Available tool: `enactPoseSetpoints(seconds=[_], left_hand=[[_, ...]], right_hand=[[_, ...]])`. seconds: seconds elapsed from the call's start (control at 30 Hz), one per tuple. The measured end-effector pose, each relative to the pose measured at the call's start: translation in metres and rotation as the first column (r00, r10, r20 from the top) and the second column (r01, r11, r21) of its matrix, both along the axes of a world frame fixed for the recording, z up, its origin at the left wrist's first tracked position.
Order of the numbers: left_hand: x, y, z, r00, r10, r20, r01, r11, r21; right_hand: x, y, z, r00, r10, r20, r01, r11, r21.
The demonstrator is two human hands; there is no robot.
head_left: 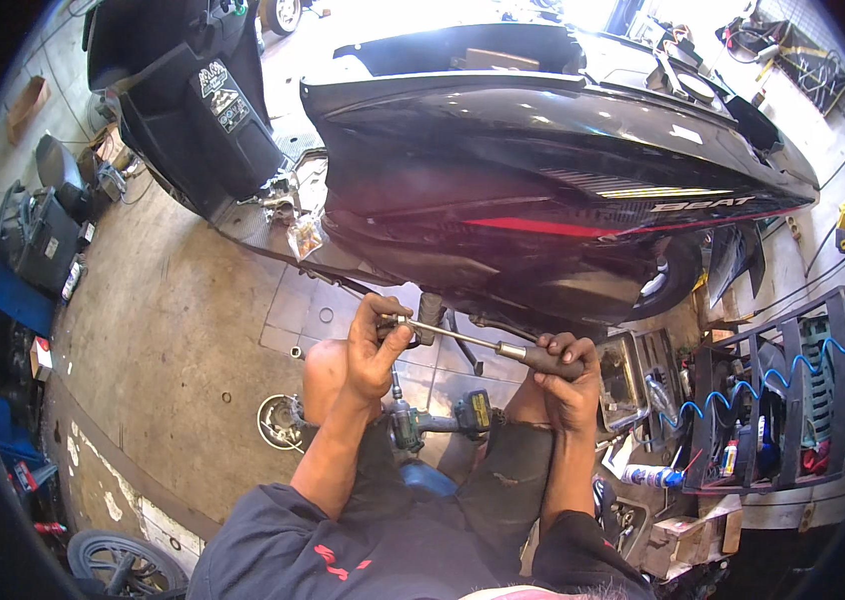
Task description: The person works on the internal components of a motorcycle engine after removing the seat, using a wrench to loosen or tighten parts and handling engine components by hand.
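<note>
Screwdriver [451, 334] is up in front of the torso, held midair btwn the hands, approx. above the knees; metal shaft slants down a bit from its L end to the dark handle at R.

R hand [571, 385] is clamped on the handle: fingers curled over the far side, thumb along the near side. L hand [378, 350] is at the other end, thumb + index pinched near the tip, w/ a small metal piece [402, 321] there; can't tell if it's on the shaft or just against it. Hands are apart, linked only by the tool. Both elbows bent; L forearm leans up & inward, R forearm goes nearly straight up.

Below the hands, a cordless driver [407, 425] sits btwn the legs, its battery end toward R. Bowl [281, 421] on the floor, L of the L knee. Just beyond the hands: scooter [483, 180], dark body w/ red stripe. To the R, metal tray [615, 408], then tool rack [791, 375] w/ blue coiled hose; spray can [654, 475] near its lower edge.
</note>
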State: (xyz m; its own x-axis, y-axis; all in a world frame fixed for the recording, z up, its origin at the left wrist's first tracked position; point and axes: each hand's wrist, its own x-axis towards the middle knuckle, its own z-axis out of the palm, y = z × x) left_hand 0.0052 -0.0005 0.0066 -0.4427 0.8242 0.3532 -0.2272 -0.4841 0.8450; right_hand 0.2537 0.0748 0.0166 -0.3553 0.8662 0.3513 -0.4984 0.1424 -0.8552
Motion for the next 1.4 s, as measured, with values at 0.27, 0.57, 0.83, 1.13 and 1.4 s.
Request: enactPoseSetpoints(seconds=[0.27, 0.57, 0.83, 1.13, 1.4], left_hand=[[-0.007, 0.0, 0.001, 0.996, 0.086, -0.035, -0.088, 0.994, -0.061], [-0.003, 0.003, -0.004, 1.0, -0.021, -0.023, 0.021, 1.0, 0.008], [-0.008, -0.001, -0.001, 1.0, -0.002, 0.003, 0.002, 1.0, -0.002], [-0.002, -0.002, 0.007, 0.998, -0.055, -0.003, 0.055, 0.998, 0.036], [-0.011, -0.002, 0.001, 1.0, -0.019, 0.0, 0.019, 0.997, 0.068]], right_hand=[[0.004, -0.002, 0.011, 0.945, 0.072, 0.32, 0.032, 0.951, -0.309], [0.006, 0.005, -0.011, 0.998, 0.006, -0.064, -0.01, 0.998, -0.056], [0.001, -0.002, 0.0, 0.954, -0.01, 0.301, 0.074, 0.977, -0.202], [0.001, -0.001, 0.003, 0.994, 0.068, -0.081, -0.082, 0.979, -0.188], [0.005, -0.003, 0.005, 0.972, 0.112, 0.207, -0.06, 0.968, -0.244]])
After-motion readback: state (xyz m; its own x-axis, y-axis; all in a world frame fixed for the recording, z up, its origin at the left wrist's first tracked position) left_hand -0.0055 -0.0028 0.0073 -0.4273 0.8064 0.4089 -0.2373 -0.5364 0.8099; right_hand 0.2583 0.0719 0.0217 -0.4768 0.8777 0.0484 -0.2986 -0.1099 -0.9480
